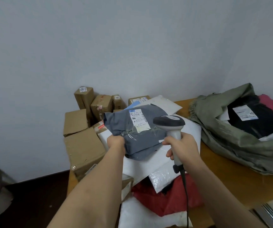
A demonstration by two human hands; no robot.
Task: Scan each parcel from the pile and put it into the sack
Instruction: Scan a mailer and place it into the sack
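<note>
Head view: the grey parcel (132, 129) is held above the pile of parcels (86, 145) at the table's left edge, its near-left corner pinched in the left hand (116, 143). The right hand (181, 145) has its fingers wrapped round the scanner (170, 125), whose head is just beside the parcel's label (138, 119). The green sack (231, 129) lies open at the table's far right corner.

Both forearms extended forward; left hand (116, 143) fingers curled gripping; right hand (181, 146) wrapped tight, gripping.

Single head view, worn camera looking forward and down, close above the desk (227, 175), wall at 12 o'clock, both forearms entering from 6 o'clock
</note>
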